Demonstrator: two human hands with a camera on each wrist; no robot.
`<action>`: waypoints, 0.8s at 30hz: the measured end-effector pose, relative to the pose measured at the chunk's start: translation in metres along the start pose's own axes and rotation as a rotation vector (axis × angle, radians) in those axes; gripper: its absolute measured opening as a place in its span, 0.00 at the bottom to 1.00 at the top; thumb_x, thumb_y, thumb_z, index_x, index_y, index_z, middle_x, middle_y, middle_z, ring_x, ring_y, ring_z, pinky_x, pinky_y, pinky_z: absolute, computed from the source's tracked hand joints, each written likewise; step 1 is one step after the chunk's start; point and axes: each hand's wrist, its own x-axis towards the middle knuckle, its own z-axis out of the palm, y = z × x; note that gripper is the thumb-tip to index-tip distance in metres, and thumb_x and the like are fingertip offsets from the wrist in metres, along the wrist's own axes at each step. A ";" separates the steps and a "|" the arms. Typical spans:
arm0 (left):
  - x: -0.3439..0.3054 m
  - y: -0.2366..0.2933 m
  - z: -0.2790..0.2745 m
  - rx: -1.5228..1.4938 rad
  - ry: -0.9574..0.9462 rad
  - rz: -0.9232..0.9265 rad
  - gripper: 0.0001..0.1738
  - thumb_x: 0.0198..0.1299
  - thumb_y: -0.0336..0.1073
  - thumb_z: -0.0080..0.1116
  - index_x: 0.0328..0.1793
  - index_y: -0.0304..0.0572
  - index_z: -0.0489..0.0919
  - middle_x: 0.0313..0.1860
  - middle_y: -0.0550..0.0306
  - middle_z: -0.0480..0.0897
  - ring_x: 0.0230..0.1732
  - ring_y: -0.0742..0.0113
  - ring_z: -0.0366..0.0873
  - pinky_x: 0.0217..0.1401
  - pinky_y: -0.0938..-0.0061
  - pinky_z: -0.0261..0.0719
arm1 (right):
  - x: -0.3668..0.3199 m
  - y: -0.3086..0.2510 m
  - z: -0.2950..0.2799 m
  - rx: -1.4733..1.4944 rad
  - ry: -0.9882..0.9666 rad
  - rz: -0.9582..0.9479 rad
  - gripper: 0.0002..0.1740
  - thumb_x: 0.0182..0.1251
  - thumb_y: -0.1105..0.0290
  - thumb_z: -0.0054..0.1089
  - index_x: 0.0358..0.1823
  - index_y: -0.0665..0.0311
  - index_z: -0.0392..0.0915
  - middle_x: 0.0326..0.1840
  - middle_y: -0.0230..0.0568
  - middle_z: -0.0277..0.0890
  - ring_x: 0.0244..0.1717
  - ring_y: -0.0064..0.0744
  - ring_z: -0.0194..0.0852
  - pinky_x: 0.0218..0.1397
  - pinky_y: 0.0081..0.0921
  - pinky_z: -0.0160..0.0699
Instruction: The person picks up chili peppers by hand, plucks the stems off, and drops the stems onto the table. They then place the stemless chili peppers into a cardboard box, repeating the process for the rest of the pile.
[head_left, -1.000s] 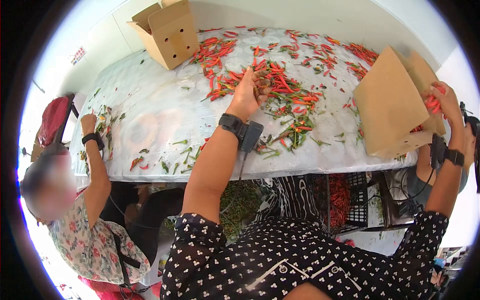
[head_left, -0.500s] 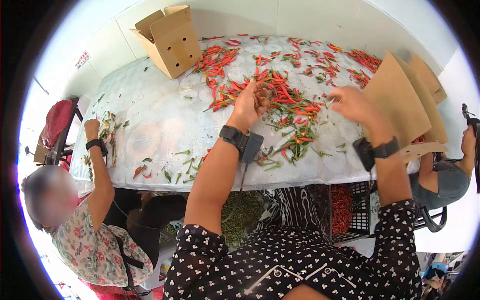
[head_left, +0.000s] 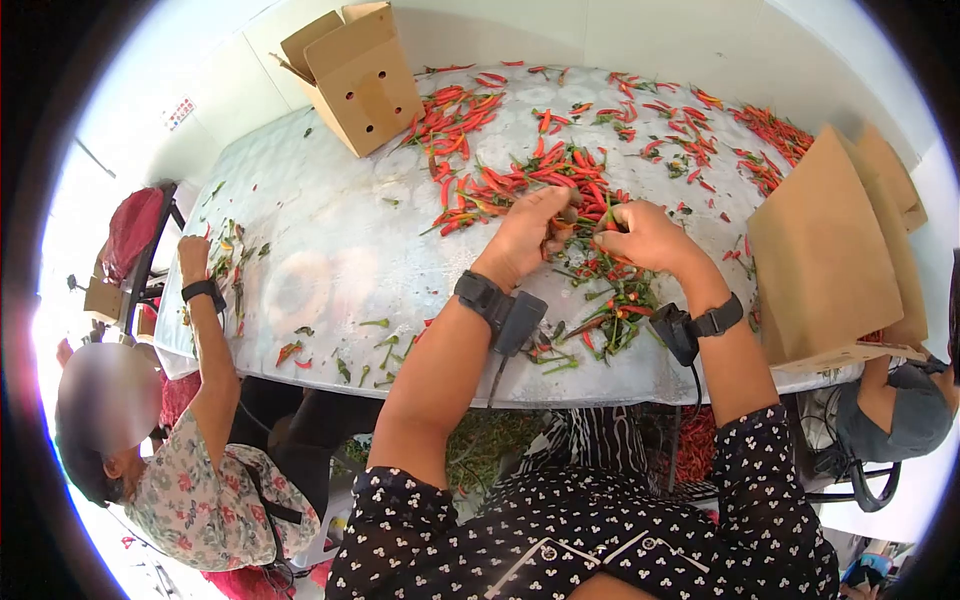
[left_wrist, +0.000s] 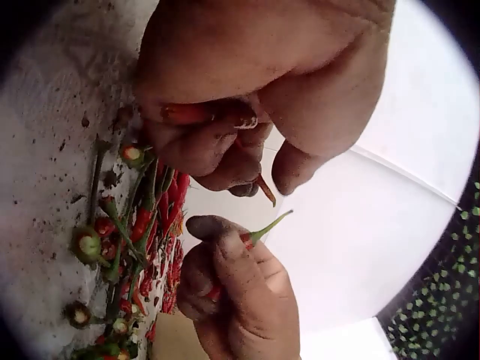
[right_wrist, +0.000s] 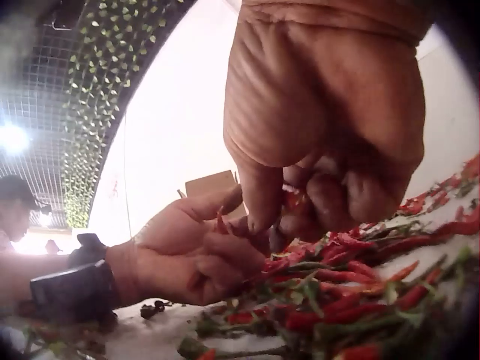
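My left hand (head_left: 528, 232) is over the near side of a heap of red chili peppers (head_left: 485, 190) on the table. In the left wrist view its fingers curl round red chili peppers (left_wrist: 187, 113), and one thin tip sticks out below them. Facing it closely is my right hand (head_left: 650, 238), whose thumb and finger pinch a chili pepper by its body, its green stem (left_wrist: 271, 227) pointing out. Part of that pepper's red body is hidden in the fingers. Loose green stems and more peppers lie just below both hands.
An open cardboard box (head_left: 825, 250) stands at the right table edge, and another cardboard box (head_left: 365, 85) at the back left. Another person (head_left: 215, 480) sits at the left, an arm on the table. Stem scraps (head_left: 385, 350) lie along the front edge.
My right hand has come from the right-hand box, where it held red peppers, leftward over the table to my left hand, and now pinches a pepper. The left hand stays by the heap.
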 end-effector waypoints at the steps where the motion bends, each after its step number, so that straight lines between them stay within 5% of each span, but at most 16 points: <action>1: 0.000 -0.001 0.002 0.008 -0.021 0.022 0.09 0.61 0.40 0.54 0.41 0.44 0.75 0.24 0.67 0.71 0.19 0.80 0.63 0.17 0.84 0.55 | 0.002 -0.003 0.000 -0.057 0.010 -0.028 0.12 0.48 0.66 0.63 0.25 0.69 0.75 0.19 0.50 0.72 0.22 0.44 0.73 0.28 0.35 0.68; 7: -0.009 0.004 0.016 0.459 -0.062 0.065 0.07 0.58 0.34 0.56 0.40 0.39 0.76 0.22 0.70 0.69 0.19 0.83 0.59 0.19 0.85 0.55 | 0.001 -0.002 0.010 -0.232 0.125 -0.204 0.13 0.49 0.65 0.61 0.21 0.69 0.73 0.21 0.53 0.71 0.27 0.53 0.72 0.30 0.42 0.68; 12: -0.006 0.001 0.014 0.466 0.004 0.055 0.07 0.58 0.34 0.55 0.39 0.39 0.76 0.20 0.70 0.68 0.19 0.84 0.58 0.19 0.85 0.55 | -0.001 -0.006 0.009 -0.155 0.182 -0.160 0.13 0.49 0.64 0.61 0.24 0.68 0.75 0.22 0.53 0.72 0.27 0.53 0.72 0.31 0.42 0.68; 14: -0.007 0.003 0.017 0.466 0.028 0.045 0.07 0.58 0.35 0.55 0.39 0.39 0.76 0.21 0.70 0.68 0.18 0.84 0.58 0.19 0.85 0.54 | -0.002 -0.004 0.005 0.056 0.122 -0.143 0.11 0.53 0.67 0.63 0.30 0.70 0.78 0.19 0.41 0.73 0.22 0.28 0.71 0.28 0.29 0.67; 18: -0.009 0.005 0.020 0.406 0.024 0.021 0.08 0.60 0.36 0.55 0.38 0.39 0.75 0.20 0.71 0.67 0.18 0.84 0.58 0.19 0.86 0.53 | 0.002 0.013 0.010 0.400 0.139 -0.137 0.13 0.54 0.64 0.62 0.33 0.69 0.79 0.19 0.37 0.74 0.19 0.24 0.68 0.25 0.28 0.68; 20: -0.008 0.003 0.020 0.395 0.022 0.010 0.08 0.60 0.37 0.55 0.39 0.40 0.75 0.21 0.71 0.67 0.19 0.84 0.58 0.19 0.86 0.53 | 0.001 0.016 0.012 0.612 0.162 -0.078 0.11 0.57 0.68 0.61 0.35 0.70 0.77 0.20 0.29 0.72 0.19 0.13 0.63 0.20 0.18 0.63; 24: -0.007 -0.001 0.018 0.332 -0.001 0.020 0.09 0.60 0.35 0.55 0.40 0.36 0.76 0.22 0.71 0.68 0.19 0.85 0.59 0.19 0.86 0.55 | -0.002 0.015 0.010 0.794 0.070 -0.004 0.11 0.59 0.69 0.60 0.38 0.69 0.76 0.21 0.30 0.73 0.17 0.12 0.63 0.17 0.13 0.59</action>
